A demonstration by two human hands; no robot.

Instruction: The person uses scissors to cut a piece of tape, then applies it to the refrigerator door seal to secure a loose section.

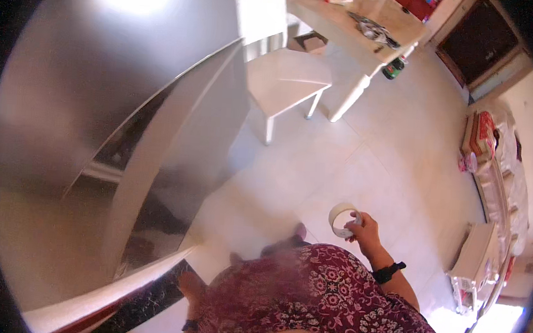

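Note:
In my right hand (367, 232) is a wide white ring that looks like a roll of tape (334, 220). My fingers and thumb grip its right side, and the open centre of the roll faces up toward me. A black band is on my right wrist. Low on the left, my left hand (192, 286) hangs beside my patterned maroon clothing. It is small and blurred, so its fingers do not show clearly. The nearest thing to it is a dark speckled strip (155, 294) along the floor edge.
A large glossy grey fridge-like body (57, 92) fills the left. Ahead stand a white chair (290, 76) and a table (325, 10) with things on it. A green bottle (394, 69) is by the table leg. A long cushioned seat (500, 187) lines the right.

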